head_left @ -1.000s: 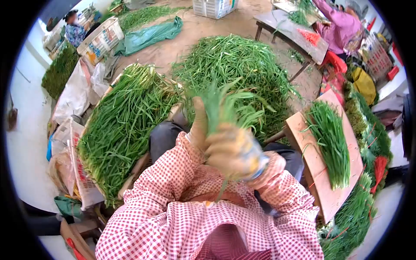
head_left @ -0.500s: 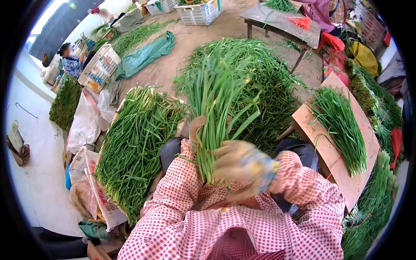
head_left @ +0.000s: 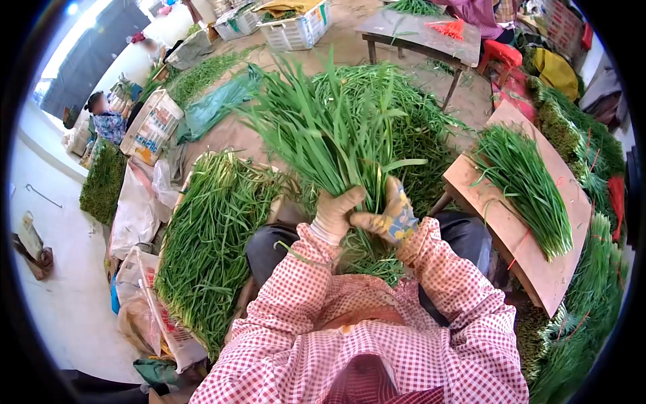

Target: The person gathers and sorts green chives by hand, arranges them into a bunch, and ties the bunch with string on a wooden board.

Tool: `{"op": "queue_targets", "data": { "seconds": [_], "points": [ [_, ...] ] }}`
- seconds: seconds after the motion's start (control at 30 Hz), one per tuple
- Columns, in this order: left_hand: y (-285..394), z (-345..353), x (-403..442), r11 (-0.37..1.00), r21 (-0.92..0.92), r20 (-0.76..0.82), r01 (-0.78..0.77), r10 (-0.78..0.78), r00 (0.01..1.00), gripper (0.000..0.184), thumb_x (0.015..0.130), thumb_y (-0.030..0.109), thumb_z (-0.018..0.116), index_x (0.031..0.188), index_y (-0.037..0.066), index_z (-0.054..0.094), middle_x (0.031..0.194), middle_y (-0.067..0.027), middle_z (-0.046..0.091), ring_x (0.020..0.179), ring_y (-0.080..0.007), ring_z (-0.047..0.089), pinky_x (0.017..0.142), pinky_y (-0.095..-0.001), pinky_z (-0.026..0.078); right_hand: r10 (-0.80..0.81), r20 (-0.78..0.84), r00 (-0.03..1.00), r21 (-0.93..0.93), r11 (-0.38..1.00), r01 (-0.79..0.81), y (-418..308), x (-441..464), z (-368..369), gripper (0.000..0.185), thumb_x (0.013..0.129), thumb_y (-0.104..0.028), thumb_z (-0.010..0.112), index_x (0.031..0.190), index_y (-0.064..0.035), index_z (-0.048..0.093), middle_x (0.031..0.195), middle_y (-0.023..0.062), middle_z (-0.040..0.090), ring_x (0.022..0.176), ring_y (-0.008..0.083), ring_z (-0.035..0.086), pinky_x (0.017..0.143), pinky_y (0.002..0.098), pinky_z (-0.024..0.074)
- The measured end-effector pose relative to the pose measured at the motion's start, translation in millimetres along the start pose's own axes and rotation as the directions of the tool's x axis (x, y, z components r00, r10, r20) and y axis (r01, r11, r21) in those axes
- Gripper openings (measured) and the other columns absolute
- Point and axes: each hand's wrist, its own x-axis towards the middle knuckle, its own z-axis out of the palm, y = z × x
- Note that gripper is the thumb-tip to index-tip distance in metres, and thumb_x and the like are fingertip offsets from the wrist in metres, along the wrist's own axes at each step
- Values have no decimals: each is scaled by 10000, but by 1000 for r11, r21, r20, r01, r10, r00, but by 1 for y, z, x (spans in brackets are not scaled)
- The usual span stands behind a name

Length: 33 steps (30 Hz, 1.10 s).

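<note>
A loose bunch of garlic chives (head_left: 323,138) fans out away from me, its leaves spread at the top. My left hand (head_left: 338,214), in a pale work glove, is closed round the lower stems. From the other side my right hand (head_left: 392,214), in a glove with blue and yellow patches, grips the same stems, its thumb reaching toward the left hand. The stem ends below the hands are partly hidden. Beyond the bunch lies a big heap of chives (head_left: 431,148) on the floor.
A crate of chives (head_left: 208,242) stands at my left. A board (head_left: 464,178) at my right bears a neat chive bundle (head_left: 528,192). Tied bundles (head_left: 579,337) lie beyond it. A low table (head_left: 417,37), white crates (head_left: 293,34) and other people are farther back.
The bunch has tilted left and its leaves have spread apart. My right hand, blurred near the stem ends before, has moved up and now grips the stems beside my left hand.
</note>
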Motion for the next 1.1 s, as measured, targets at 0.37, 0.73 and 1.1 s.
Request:
{"op": "queue_targets", "data": {
  "seconds": [0.37,0.73,1.1],
  "points": [
    [-28,10,-17,985,-60,-143,162,-169,975,336,777,149,726,1071,42,604,999,-69,620,909,-220,582,852,-355,473,20,-230,973,114,993,7,15,-7,23,490,875,-317,672,1224,-4,530,1171,113,489,1041,243,537,859,352,444],
    [-22,-1,-24,843,-477,-122,249,-344,931,431,815,192,674,1213,62,570,1156,-68,618,1028,-238,591,917,-391,477,353,-188,917,662,735,-147,6,-8,29,281,952,-291,575,1109,-61,611,997,-5,633,893,97,543,782,287,439],
    [-12,-12,-23,913,-338,-167,229,-298,940,329,752,114,692,1062,24,623,965,-89,654,902,-227,624,837,-382,526,342,-310,887,622,779,-83,12,-15,20,210,941,-189,582,1106,-61,589,1042,54,617,922,143,567,797,277,463]
  ]
}}
